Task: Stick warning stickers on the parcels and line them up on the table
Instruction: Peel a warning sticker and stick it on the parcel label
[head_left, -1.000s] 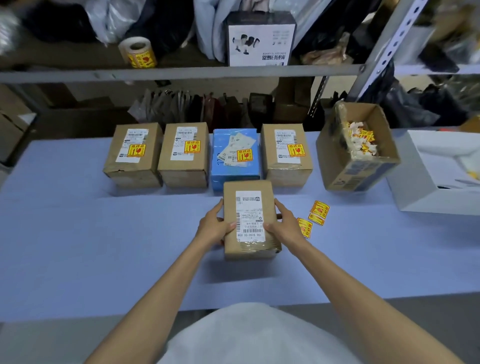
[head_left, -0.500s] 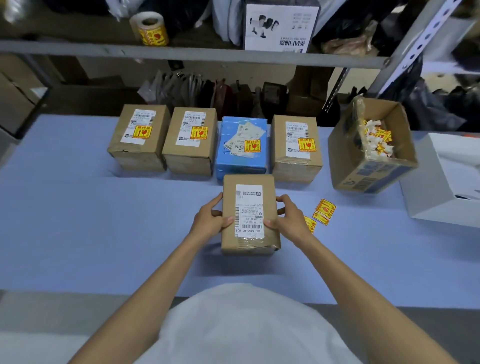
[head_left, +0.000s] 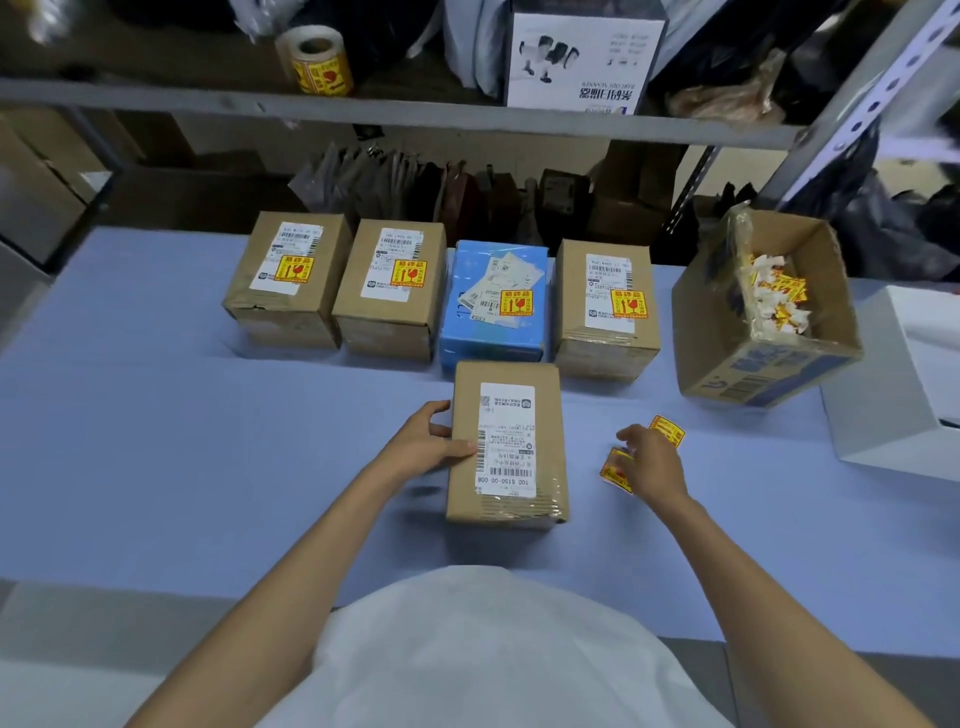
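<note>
A brown parcel (head_left: 506, 447) with a white shipping label and no yellow sticker lies on the blue table (head_left: 156, 441) in front of me. My left hand (head_left: 423, 441) grips its left side, thumb on top. My right hand (head_left: 652, 462) is off the parcel to the right, fingers loosely bent over loose yellow warning stickers: one sticker (head_left: 614, 472) peeks out at its thumb side, another sticker (head_left: 670, 430) lies just beyond the fingers. Behind stands a row of several stickered parcels, from a brown one (head_left: 288, 280) past a blue one (head_left: 496, 306) to a brown one (head_left: 605, 306).
An open cardboard box (head_left: 727, 332) with sticker scraps stands tilted at the right, and a white box (head_left: 893, 395) beside it. A roll of warning stickers (head_left: 317, 62) sits on the shelf above. A metal shelf post (head_left: 841, 114) rises at the right.
My right hand let go of the parcel's right side and moved right onto the loose stickers. The left hand stays on the parcel, which has not moved on the table.
</note>
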